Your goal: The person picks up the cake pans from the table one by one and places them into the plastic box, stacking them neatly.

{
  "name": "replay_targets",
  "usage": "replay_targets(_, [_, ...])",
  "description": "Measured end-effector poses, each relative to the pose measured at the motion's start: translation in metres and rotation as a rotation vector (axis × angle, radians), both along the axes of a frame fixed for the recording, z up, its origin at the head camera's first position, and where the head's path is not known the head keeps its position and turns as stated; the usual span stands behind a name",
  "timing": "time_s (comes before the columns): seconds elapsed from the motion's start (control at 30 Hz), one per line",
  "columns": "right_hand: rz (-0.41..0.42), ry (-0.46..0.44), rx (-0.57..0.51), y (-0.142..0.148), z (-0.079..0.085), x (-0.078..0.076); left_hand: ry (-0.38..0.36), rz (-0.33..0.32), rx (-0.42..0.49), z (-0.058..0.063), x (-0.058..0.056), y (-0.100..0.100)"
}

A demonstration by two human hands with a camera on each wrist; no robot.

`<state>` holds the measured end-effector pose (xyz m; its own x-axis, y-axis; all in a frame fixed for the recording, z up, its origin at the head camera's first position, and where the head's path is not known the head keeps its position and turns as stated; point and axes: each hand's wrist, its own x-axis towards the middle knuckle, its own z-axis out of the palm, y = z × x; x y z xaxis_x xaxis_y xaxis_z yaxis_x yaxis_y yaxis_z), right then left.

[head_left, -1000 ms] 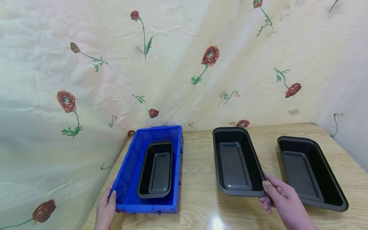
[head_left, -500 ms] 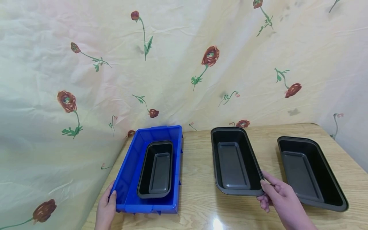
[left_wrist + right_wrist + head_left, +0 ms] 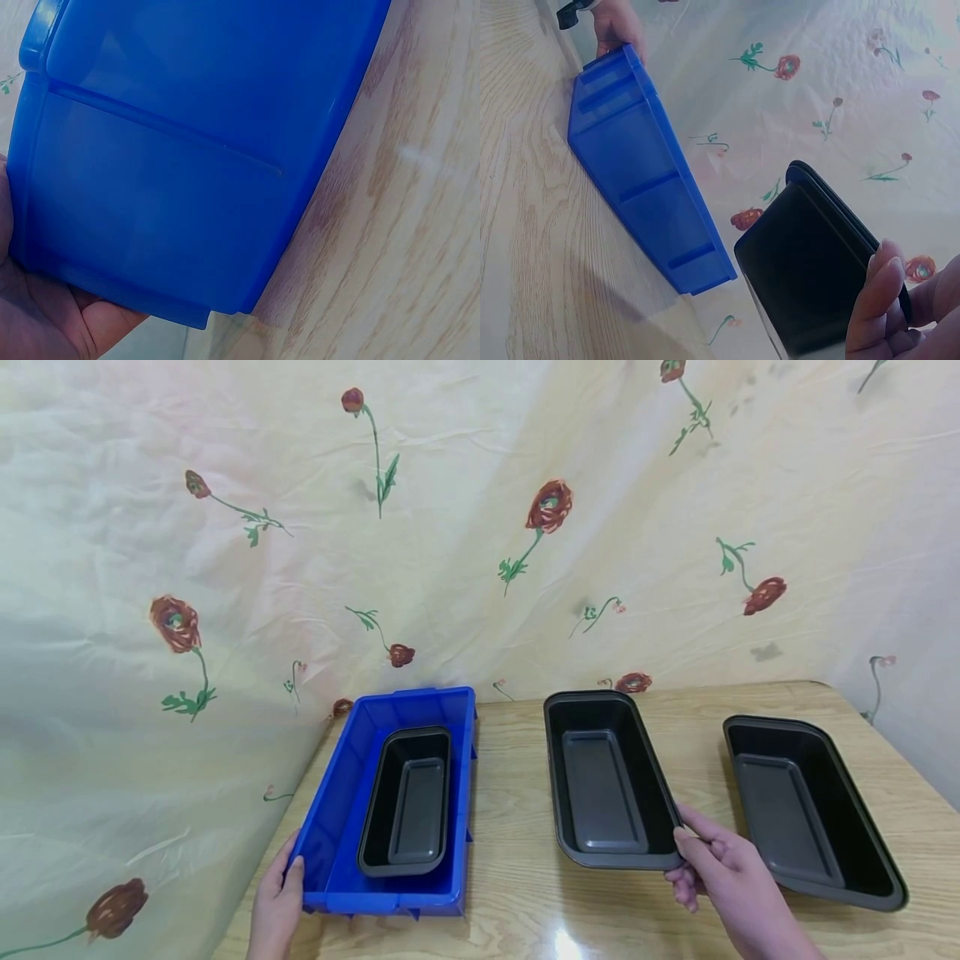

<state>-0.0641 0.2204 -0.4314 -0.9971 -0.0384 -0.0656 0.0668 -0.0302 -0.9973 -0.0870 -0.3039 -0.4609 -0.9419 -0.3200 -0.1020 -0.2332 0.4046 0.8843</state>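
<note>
My left hand (image 3: 277, 897) grips the near left corner of a blue plastic bin (image 3: 352, 904), thumb over the rim and fingers outside; the left wrist view has the bin's outer wall (image 3: 157, 187) close up. A small black loaf pan (image 3: 417, 814) lies in the bin. With thumb and fingers, my right hand (image 3: 727, 872) pinches the near right corner of a larger black loaf pan (image 3: 603, 789). The right wrist view shows this pan's dark outside (image 3: 802, 270) raised off the table, apart from the bin.
Another black loaf pan (image 3: 787, 818) stands on the wooden table (image 3: 517, 827) at the right, beyond my right hand. A cloth with printed red flowers (image 3: 450, 527) hangs behind the table and along its left side.
My right hand and the loaf pan it holds have moved slightly left, toward the bin. The left hand, the bin and the other pans have stayed in place.
</note>
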Motion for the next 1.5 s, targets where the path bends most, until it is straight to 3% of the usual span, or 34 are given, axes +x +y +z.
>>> replay_targets(0.73, [0.012, -0.017, 0.022, -0.005, 0.004, -0.001, -0.008, 0.006, 0.004, 0.001, 0.0, 0.0])
replay_targets(1.3, [0.064, 0.073, -0.034, -0.01, 0.002, -0.003, -0.002, 0.001, -0.006, 0.0, 0.0, 0.0])
replay_targets(1.5, [0.076, 0.059, -0.028, -0.012, 0.004, -0.004, 0.001, -0.001, -0.012, 0.0, 0.0, 0.0])
